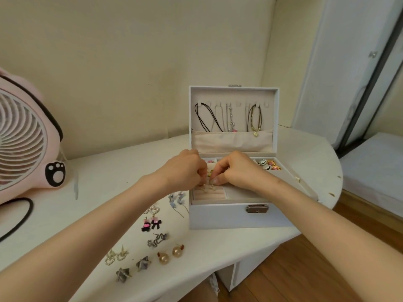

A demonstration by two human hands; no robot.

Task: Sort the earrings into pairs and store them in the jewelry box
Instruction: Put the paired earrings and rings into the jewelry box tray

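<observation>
The right hand [235,168] pinches a small gold earring [212,182] between thumb and forefinger, just above the cushioned ring rolls [209,194] at the front left of the jewelry box [229,216]. The left hand [185,168] meets it there, fingers curled with the tips bunched at the same spot, but whether they grip anything cannot be told. The box stands open on the white table [229,258], its lid upright with necklaces [229,117] hung inside. Its back right compartment holds gold and pink pieces [269,165]. Left of the box, pairs lie in rows on the table: blue earrings [177,198], pearl hearts [152,209], pink-and-black bows [151,223], pearl balls [171,255] and grey stars [133,269]. A pink fan [24,136] stands at far left.
</observation>
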